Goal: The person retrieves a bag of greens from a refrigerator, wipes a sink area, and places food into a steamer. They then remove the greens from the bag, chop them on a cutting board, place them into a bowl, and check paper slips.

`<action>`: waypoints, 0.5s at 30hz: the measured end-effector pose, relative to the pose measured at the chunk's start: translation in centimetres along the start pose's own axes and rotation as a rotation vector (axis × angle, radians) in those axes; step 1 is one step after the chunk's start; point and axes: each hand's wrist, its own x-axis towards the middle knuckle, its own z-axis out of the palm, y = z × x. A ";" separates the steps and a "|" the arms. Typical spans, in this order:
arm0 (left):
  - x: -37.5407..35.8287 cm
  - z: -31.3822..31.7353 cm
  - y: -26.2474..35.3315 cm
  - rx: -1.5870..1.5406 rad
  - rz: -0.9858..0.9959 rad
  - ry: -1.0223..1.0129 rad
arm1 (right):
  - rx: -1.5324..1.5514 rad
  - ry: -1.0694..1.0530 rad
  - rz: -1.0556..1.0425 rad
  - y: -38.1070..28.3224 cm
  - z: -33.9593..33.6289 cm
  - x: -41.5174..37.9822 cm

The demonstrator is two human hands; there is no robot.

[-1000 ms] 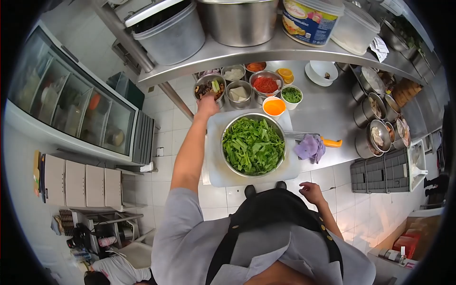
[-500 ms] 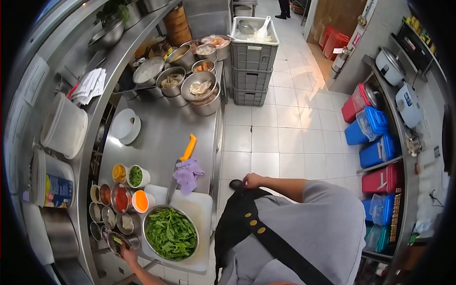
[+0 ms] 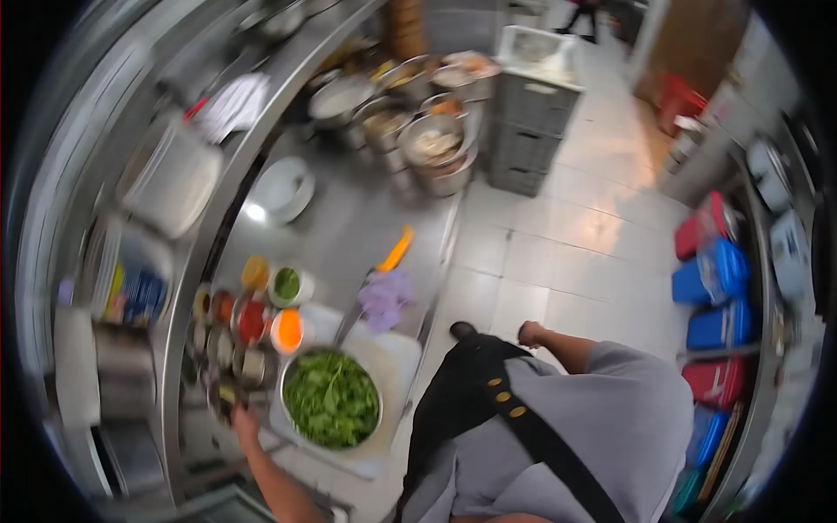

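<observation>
At the counter's front left, my left hand (image 3: 245,417) is at the rim of a small metal container (image 3: 224,395) and appears to grip it; motion blur softens the fingers. Something pale green lies inside that container. My right hand (image 3: 530,334) hangs beside my black apron, fingers curled, with nothing visible in it. Right of my left hand, a large metal bowl (image 3: 285,417) full of leafy greens (image 3: 331,397) rests on a white cutting board (image 3: 399,356). Behind the bowl lie an orange-handled knife (image 3: 397,248) and a purple cloth (image 3: 384,299).
Small tubs of red sauce (image 3: 252,322), orange contents (image 3: 287,330) and chopped greens (image 3: 287,283) stand along the left. White bowls (image 3: 286,190) and several food-filled metal bowls (image 3: 433,144) sit farther back. Grey crates (image 3: 527,131) are stacked beyond the counter; lidded bins (image 3: 717,324) line the right shelf.
The view has turned and blurred, shifting most things to the right. My right hand has come away from the apron's edge. My left hand stays at the small metal container.
</observation>
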 end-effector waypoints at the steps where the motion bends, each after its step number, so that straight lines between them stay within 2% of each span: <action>1: 0.4 0.5 -1.1 0.115 -0.037 -0.081 | -0.184 0.065 -0.165 1.4 0.8 1.7; 2: -0.4 -1.0 1.5 -0.018 -0.098 -0.143 | -0.313 0.048 -0.223 1.4 -0.1 0.9; 3: 0.0 1.1 -1.8 -0.032 0.012 -0.034 | -0.319 0.088 -0.198 1.1 -0.6 0.2; 4: -0.4 -0.1 -0.5 -0.013 0.021 -0.008 | 0.373 0.182 -0.065 5.5 3.3 6.6; 5: -0.3 -1.6 1.3 0.101 -0.058 -0.071 | 0.300 0.197 -0.146 7.9 4.7 10.4; 6: 0.2 0.1 -1.4 0.019 0.012 0.063 | 0.226 0.217 -0.227 9.7 5.7 13.4; 7: -0.2 -0.4 -1.6 0.103 0.140 0.134 | 0.154 0.242 -0.305 12.2 7.0 17.4; 8: -0.2 -1.3 -0.7 0.044 0.003 0.018 | 0.100 0.179 -0.245 10.4 5.6 15.4; 9: 0.1 -2.1 -0.4 -0.107 -0.062 0.025 | 0.075 0.135 -0.211 8.4 4.9 13.5; 11: 0.1 -2.6 -0.1 -0.243 -0.223 0.048 | 0.060 0.099 -0.194 6.6 3.8 11.2; 12: 0.4 -2.9 -0.5 -0.238 -0.237 0.045 | 0.060 0.092 -0.200 6.1 3.5 10.5; 14: 0.5 -2.6 -0.4 -0.482 -0.412 0.084 | 0.058 0.083 -0.215 5.5 3.1 9.6; 15: -0.1 -2.8 0.8 -0.483 -0.418 0.071 | 0.053 0.080 -0.230 5.2 2.8 9.1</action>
